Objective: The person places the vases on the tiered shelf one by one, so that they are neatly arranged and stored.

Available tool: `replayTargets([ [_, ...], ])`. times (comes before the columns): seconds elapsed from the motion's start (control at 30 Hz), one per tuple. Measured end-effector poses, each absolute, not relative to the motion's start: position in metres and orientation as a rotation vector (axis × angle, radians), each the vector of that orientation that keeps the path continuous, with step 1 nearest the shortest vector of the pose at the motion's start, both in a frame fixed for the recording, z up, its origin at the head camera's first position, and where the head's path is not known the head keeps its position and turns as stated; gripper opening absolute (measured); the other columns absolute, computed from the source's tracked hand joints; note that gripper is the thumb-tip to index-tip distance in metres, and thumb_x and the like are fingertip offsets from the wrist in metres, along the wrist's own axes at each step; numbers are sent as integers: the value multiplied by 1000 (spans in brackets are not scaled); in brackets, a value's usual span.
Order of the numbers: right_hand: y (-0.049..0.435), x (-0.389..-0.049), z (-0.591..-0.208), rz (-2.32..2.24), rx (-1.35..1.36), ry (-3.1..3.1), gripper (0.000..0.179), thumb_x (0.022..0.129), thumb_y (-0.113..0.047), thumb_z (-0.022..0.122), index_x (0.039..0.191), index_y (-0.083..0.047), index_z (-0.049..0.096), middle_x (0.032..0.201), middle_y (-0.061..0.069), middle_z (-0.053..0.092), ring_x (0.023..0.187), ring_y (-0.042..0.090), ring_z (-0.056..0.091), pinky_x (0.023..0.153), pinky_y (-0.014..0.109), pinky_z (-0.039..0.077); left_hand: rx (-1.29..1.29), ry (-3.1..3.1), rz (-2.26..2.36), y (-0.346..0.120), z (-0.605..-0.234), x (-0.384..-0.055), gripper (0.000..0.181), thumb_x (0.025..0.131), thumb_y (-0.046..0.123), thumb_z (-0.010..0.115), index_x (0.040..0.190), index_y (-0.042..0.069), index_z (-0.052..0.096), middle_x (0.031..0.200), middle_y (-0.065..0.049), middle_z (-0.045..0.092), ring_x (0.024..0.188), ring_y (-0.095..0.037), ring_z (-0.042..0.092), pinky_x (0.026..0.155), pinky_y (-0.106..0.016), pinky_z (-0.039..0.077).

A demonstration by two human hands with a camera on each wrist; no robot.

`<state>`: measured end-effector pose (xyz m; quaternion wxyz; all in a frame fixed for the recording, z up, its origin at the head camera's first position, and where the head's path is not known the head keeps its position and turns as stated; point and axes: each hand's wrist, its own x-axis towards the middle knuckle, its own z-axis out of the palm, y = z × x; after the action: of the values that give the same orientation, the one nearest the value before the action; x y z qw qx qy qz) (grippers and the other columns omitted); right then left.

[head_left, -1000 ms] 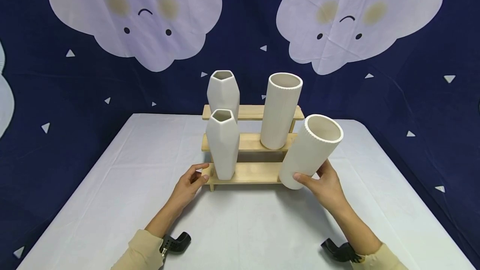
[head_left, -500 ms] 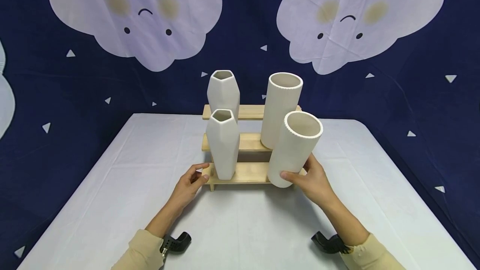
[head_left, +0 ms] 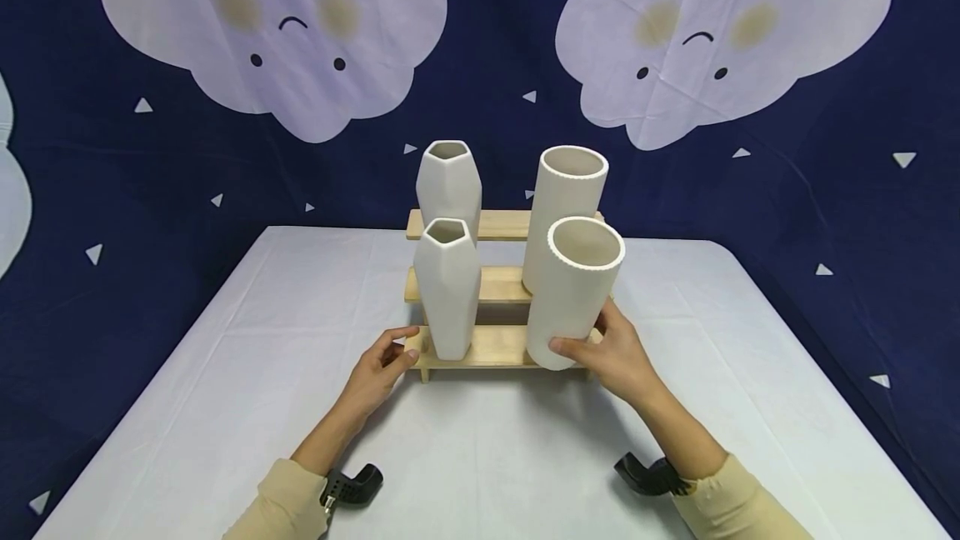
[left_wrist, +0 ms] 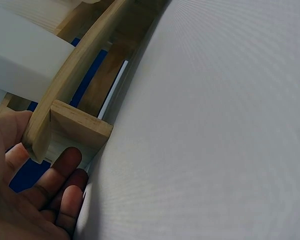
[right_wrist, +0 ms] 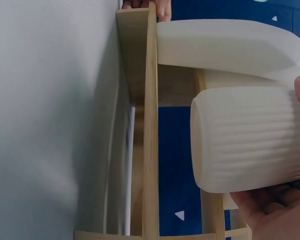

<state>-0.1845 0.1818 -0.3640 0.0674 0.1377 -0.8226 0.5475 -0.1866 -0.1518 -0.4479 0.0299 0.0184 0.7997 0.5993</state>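
Note:
My right hand (head_left: 618,361) grips a white ribbed cylindrical vase (head_left: 570,298) low on its side, thumb in front. The vase leans slightly right over the lowest tier of a three-tier wooden shelf (head_left: 498,346). In the right wrist view, a gap shows between the vase's base (right_wrist: 197,145) and the lowest board (right_wrist: 151,150). At the shelf's left end, my left hand (head_left: 375,369) pinches the lowest board's corner, its other fingers curled beside the leg (left_wrist: 80,122). A white faceted vase (head_left: 447,298) stands on that tier's left part.
Behind stand another faceted vase (head_left: 447,186) at left and a second ribbed vase (head_left: 555,207) on the middle tier at right. The white-covered table (head_left: 300,290) meets a navy cloud-patterned backdrop (head_left: 495,40). Each wrist wears a black device (head_left: 648,473).
My right hand has carried the ribbed vase leftward over the lowest tier, and the vase has tipped closer to upright. The left hand and the shelf stay in place.

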Motion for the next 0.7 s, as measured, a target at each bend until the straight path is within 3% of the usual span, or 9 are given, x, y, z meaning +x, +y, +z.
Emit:
replayTargets([
  [0.3,177,-190,-362,1670,341,-2552,72,71,-20,82,134,-12,46,127,11,58,114,28,54,94,46,41,66,2466,1847,-152,-447,-186,38,94,25,59,131,22,53,96,-9,59,83,-15,50,69,-23,39],
  [0.57,175,-192,-364,1678,328,-2565,71,72,-20,81,133,-9,46,126,13,58,113,29,55,93,43,42,74,2472,1846,-146,-420,-173,36,94,16,57,130,14,54,94,-12,59,85,-22,52,70,-23,39],
  [0.7,175,-192,-365,1672,321,-2570,70,72,-20,81,132,-8,47,125,14,59,113,29,55,92,42,42,74,2476,1846,-146,-424,-175,37,94,17,57,131,14,53,95,-12,59,86,-22,52,70,-23,39],
])
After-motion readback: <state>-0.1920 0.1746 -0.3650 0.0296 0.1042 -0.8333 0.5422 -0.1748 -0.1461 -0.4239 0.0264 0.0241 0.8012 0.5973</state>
